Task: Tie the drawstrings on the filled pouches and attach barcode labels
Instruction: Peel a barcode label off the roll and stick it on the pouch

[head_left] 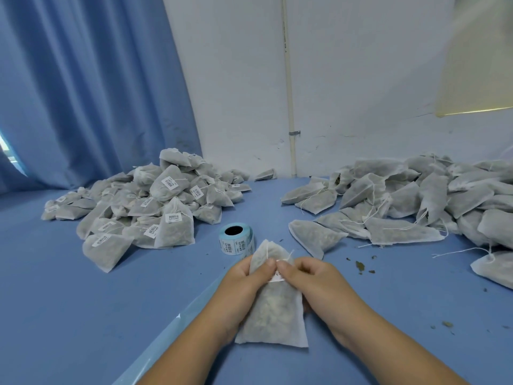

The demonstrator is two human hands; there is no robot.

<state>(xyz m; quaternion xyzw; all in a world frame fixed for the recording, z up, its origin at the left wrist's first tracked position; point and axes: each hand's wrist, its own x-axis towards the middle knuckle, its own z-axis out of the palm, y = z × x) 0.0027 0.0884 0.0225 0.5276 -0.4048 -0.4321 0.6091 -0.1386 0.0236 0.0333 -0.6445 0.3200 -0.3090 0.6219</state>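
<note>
1. The pouch (273, 312) sits just in front of the person, held between both hands over the tabletop (83, 315). Its flat bottom edge is nearest and its gathered neck points away, so its long axis runs straight out toward the roll.
2. The left hand (244, 282) grips the pouch's left edge, fingers curled behind and thumb on the front. The right hand (311, 279) mirrors it on the right edge. Both are clamped on the pouch, their thumb tips almost meeting over a white label (277, 278) just below the neck.
3. A thin drawstring (268, 252) shows at the neck; whether it is knotted I cannot tell.
4. The step looks like pressing the label down. The pouch would then belong with the labelled pile, which lies to the left and farther out, on the left hand's side.
5. Just beyond the neck stands the roll (236, 241) of barcode labels, core hole up.
6. Loose crumbs (360, 265) lie to the right of the hands.
7. Farther out, the labelled pile (144, 207) is on the left and the unlabelled pile (416, 201), strings trailing, is on the right, nearer the right hand.
8. Behind them hang a blue curtain (83, 93) and a white wall (347, 93).
</note>
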